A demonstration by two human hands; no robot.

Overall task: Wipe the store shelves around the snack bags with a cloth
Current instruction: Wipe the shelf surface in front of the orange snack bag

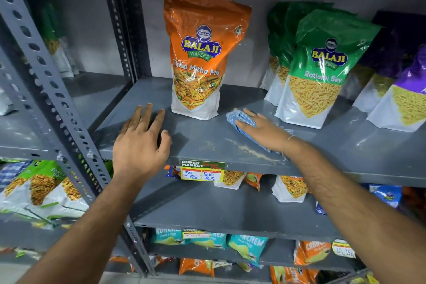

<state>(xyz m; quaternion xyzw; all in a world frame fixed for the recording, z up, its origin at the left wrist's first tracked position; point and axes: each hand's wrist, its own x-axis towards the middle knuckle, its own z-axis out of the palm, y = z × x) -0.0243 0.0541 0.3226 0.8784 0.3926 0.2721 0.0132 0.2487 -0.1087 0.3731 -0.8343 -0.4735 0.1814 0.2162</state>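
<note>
A grey metal shelf (202,131) runs across the middle of the view. On it stands an orange snack bag (198,57), upright, with green snack bags (320,69) to its right. My right hand (262,129) presses a blue checked cloth (239,117) flat on the shelf between the orange bag and the green bags. My left hand (140,138) rests palm down on the bare shelf left of the orange bag, fingers spread, holding nothing. A streak of pale crumbs (244,147) lies near the shelf's front edge, just in front of the cloth.
A purple bag (405,99) stands at the far right. A perforated grey upright (53,90) divides this bay from the left one. A yellow price tag (202,172) hangs on the shelf edge. Lower shelves (230,212) hold several more snack packs.
</note>
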